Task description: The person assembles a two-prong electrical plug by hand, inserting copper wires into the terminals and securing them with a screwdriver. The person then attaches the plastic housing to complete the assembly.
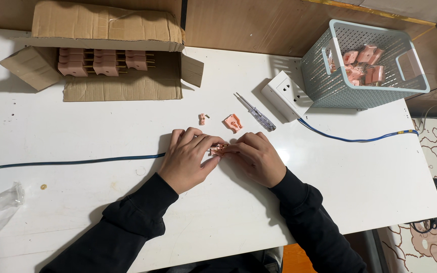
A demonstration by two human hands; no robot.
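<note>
Left hand: the left hand [187,157] rests on the white table [370,187], its fingers curled and closed around one end of a small pink plug part [218,149], thumb stretched toward the other hand.
Right hand: the right hand [255,156] meets it from the other side, fingertips pressed together on the same piece.
Held piece: the pink plug part lies low on the table between both sets of fingertips, near the middle of the table, where the blue cable [77,162] runs in under the left hand.
Step in hand: judging by the grip, the piece is being fitted or worked at the cable's end, with both hands steadying it.
Next move: it would seem to call for a firm two-handed hold and one of the loose parts or the tool close by.
Loose parts: a pink cover shell [233,123] and a smaller pink clip [202,119] lie just beyond the hands, apart from each other.
Tool: a clear-handled screwdriver [255,112] lies beside the shell, untouched.
Supply: an open cardboard box [102,55] holds rows of pink plugs.
Basket: a grey basket [362,63] holds more pink pieces, with a white socket block [285,93] beside it.
Hard to make out: the fingers cover most of the held piece, so its shape and how the cable joins it cannot be told.
Cut off: the cable leaves the picture at the left edge.
</note>
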